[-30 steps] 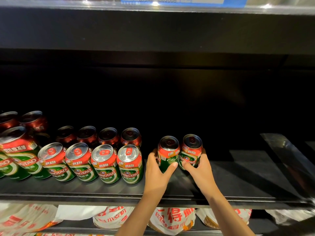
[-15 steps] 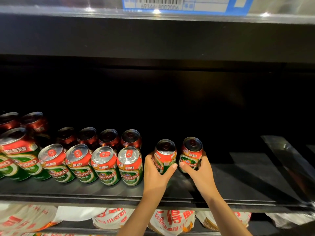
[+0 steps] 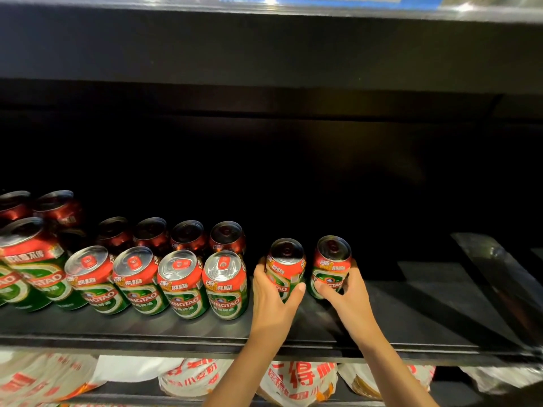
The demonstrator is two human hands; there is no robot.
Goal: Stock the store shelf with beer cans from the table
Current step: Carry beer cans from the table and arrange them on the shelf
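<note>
- Left hand (image 3: 271, 301) is gripping a Tsingtao beer can (image 3: 284, 267) at frame centre, on the black shelf (image 3: 411, 312).
- Right hand (image 3: 348, 298) is wrapping another Tsingtao can (image 3: 330, 265) just beside it.
- A row of matching cans (image 3: 182, 284) is standing lower left.

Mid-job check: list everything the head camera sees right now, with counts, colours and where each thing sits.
Held cans: 2, red and green; left one, right one, on the shelf to the right of the rows.
Front-row cans: 4 small ones in a line, red and green, silver tops, plus larger-looking ones at the left edge, partly cut off.
Back-row cans: at least 6, dark red in shadow, behind the front row.
Shelf: 1, black, bare to the right.
Bags: several, white with red print, on the shelf below.
Price strip: blue and white, top edge.
Left hand: grips the left can.
Right hand: grips the right can.
</note>
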